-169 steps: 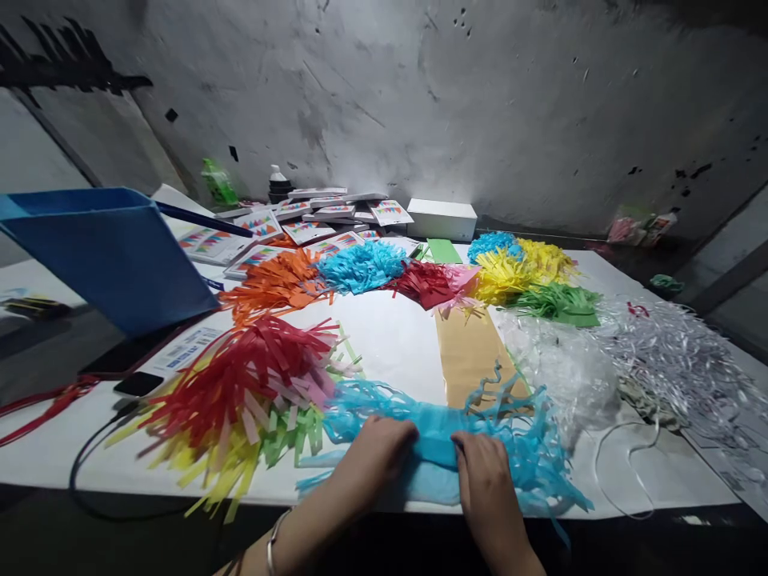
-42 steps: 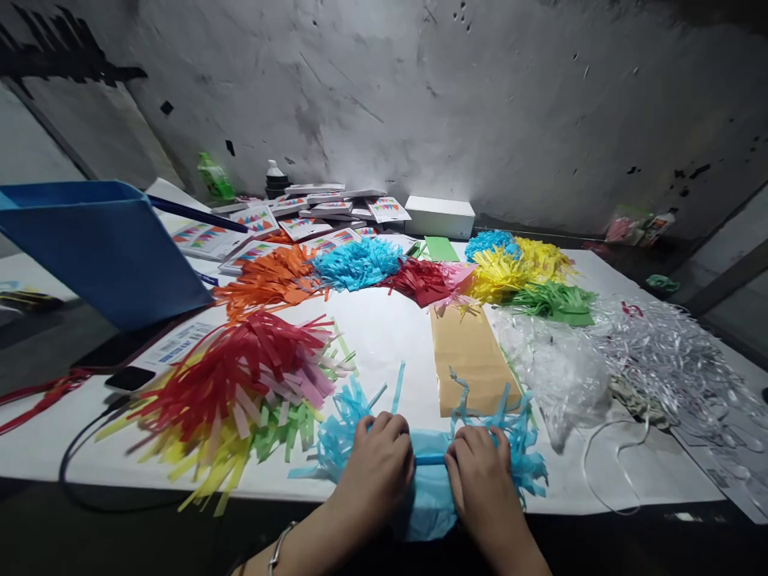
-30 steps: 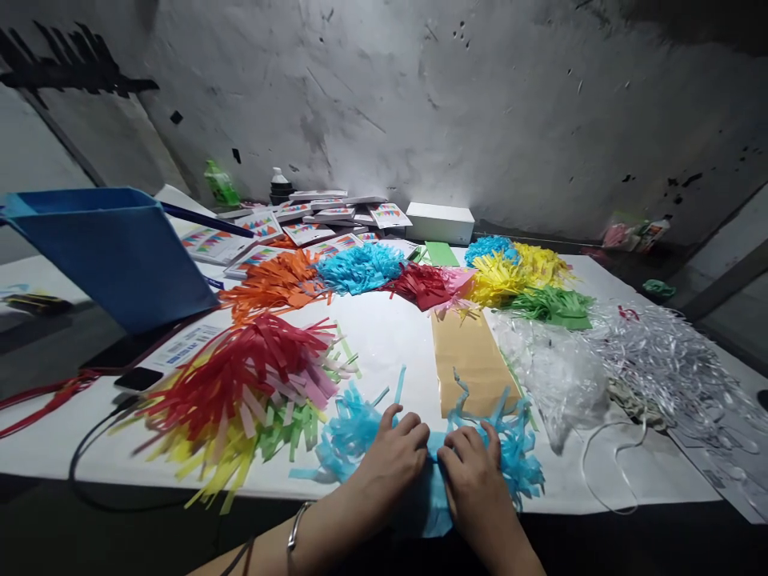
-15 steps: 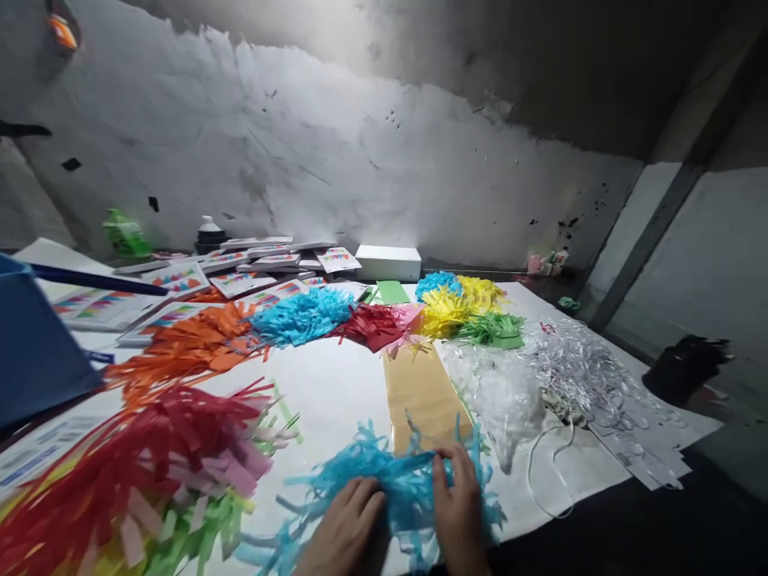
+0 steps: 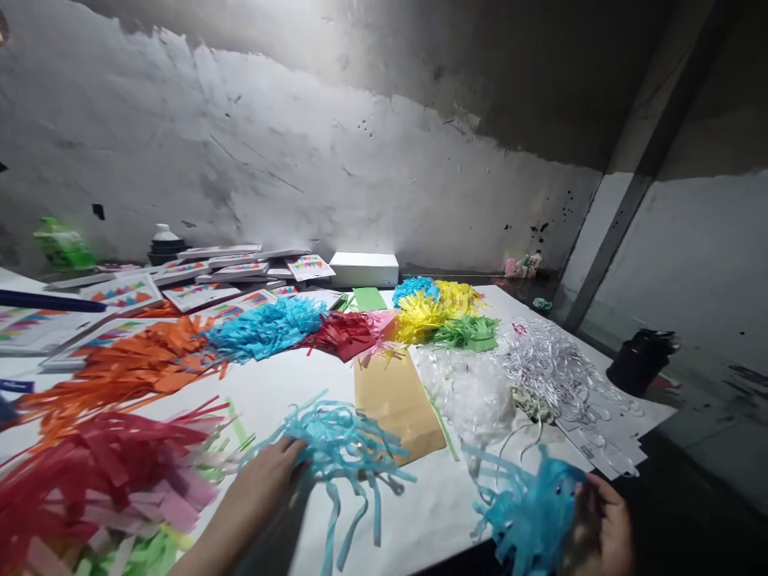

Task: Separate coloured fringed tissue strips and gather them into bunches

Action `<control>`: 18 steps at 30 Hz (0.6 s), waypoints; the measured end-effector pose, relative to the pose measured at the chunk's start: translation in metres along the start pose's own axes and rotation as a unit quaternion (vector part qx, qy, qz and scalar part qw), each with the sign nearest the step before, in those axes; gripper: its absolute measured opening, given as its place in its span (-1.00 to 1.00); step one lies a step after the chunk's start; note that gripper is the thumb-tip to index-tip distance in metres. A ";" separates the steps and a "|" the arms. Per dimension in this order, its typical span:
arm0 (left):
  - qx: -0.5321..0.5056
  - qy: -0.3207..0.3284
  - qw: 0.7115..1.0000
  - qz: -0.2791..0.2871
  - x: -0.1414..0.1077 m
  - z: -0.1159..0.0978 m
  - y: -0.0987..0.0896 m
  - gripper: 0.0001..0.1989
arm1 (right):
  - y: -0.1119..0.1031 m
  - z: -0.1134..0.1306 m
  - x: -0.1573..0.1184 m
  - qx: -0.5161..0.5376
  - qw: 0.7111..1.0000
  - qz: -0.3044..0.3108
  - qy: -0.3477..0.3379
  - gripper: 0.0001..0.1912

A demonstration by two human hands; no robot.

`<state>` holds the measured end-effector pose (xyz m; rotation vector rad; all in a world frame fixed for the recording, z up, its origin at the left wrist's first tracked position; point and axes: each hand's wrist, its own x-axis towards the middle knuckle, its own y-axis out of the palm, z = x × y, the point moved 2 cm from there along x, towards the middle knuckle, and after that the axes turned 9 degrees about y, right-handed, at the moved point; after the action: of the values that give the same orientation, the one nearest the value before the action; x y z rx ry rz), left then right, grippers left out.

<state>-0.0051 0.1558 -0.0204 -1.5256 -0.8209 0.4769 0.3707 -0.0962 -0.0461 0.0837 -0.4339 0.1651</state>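
My right hand (image 5: 610, 516) is closed on the edge of a blue tissue-paper tassel (image 5: 528, 504), whose fringe hangs to the left near the table's front edge. My left hand (image 5: 282, 464) grips the left side of another blue fringe bunch (image 5: 345, 440); its fingertips are partly hidden by the hand and strips. Loose strips of that bunch spread over the white table surface (image 5: 420, 504). A brown paper sheet (image 5: 399, 404) lies just beyond it. To the left is a heap of red fringe (image 5: 114, 464) mixed with pink and green strips.
Orange (image 5: 138, 356), blue (image 5: 270, 326), dark red (image 5: 345, 334), yellow (image 5: 423, 314) and green fringe (image 5: 471, 332) line the back. Clear plastic (image 5: 468, 388) and white cords (image 5: 546, 364) lie right. Printed packs (image 5: 228, 268) and a white box (image 5: 365, 270) stand by the wall.
My hands, earlier close together on one blue pile, are now wide apart, each with blue fringe. The right has moved right; the left has moved left. The view has turned right.
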 end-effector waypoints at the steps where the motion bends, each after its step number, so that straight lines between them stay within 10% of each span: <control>1: -0.006 -0.006 1.000 0.008 -0.002 -0.010 -0.007 -0.62 | -0.003 0.006 0.001 -0.044 0.995 0.014 -0.087 -0.74; 4: -0.116 0.019 0.993 0.024 -0.008 -0.067 -0.030 -0.55 | 0.003 0.035 -0.011 -0.156 0.904 0.113 -0.381 -0.87; 8: -0.422 0.159 0.892 -0.005 -0.003 -0.163 -0.046 -0.65 | 0.023 0.073 -0.038 -0.166 0.828 0.237 -0.480 -0.73; 13: -0.672 0.025 0.708 0.214 0.011 -0.208 -0.015 -0.59 | 0.030 0.094 -0.053 -0.085 0.854 0.235 -0.457 -0.83; 18: -0.775 -0.051 0.590 0.223 0.006 -0.211 0.008 -0.51 | 0.027 0.079 -0.067 -0.026 0.926 0.230 -0.299 -0.86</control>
<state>0.1531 0.0168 0.0018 -3.4436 -0.9342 0.0671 0.2741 -0.0883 -0.0018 -0.0247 -1.0673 0.5997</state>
